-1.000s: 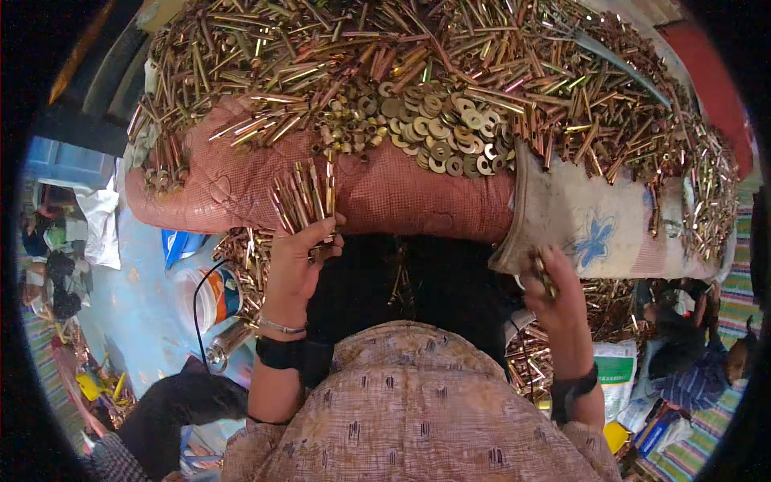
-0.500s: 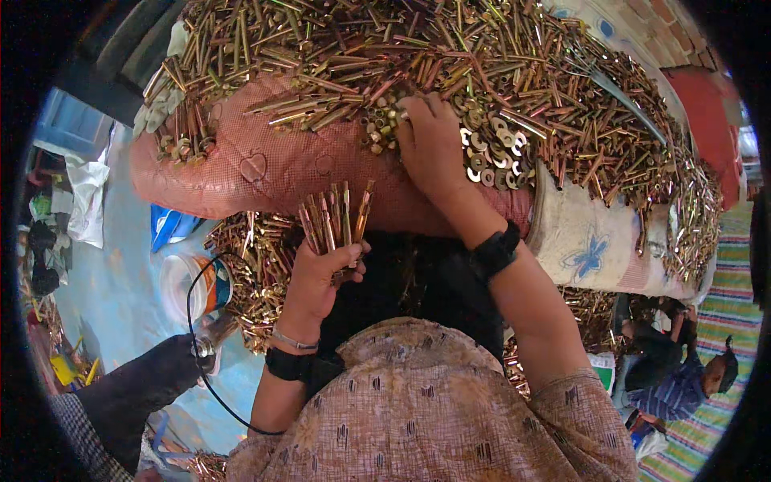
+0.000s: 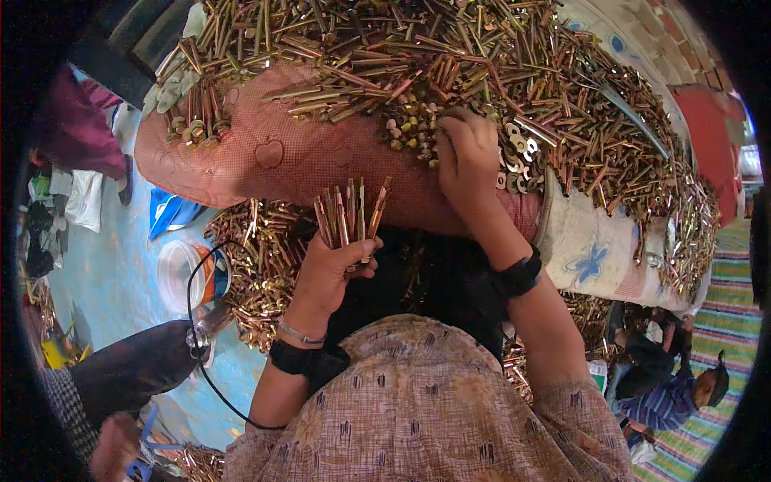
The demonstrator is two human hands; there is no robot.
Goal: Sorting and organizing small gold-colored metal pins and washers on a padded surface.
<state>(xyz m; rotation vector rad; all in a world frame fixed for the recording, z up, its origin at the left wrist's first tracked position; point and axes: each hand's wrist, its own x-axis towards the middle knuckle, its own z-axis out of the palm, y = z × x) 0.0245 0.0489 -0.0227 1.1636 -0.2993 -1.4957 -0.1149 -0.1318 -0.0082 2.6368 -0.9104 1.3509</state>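
Note:
My left hand [image 3: 333, 273] is closed around a fanned bunch of brass-coloured bolts [image 3: 351, 210], their ends pointing up and away from me. My right hand [image 3: 468, 165] reaches down onto the pinkish-red sack [image 3: 297, 165], between small nuts [image 3: 411, 124] on its left and flat washers [image 3: 516, 157] on its right. The right fingers are bent together at the nuts' edge; whatever lies between their tips is hidden. Beyond both hands spreads a large heap of loose bolts [image 3: 353, 52]. A separate cluster of bolts with washers [image 3: 197, 120] rests at the sack's left end.
A pale sack with a blue print [image 3: 586, 253] bears more bolts at right. Below the work surface stands a clear plastic tub [image 3: 178, 273] beside another bolt pile [image 3: 265, 277]. A black cable [image 3: 191, 309] loops past my left arm. Other people sit at lower left and lower right [image 3: 662, 394].
My right hand has shifted right, from over the nuts toward the washers, uncovering more nuts. The bunch stays in my left hand. At far left, a person in maroon clothing has come into view.

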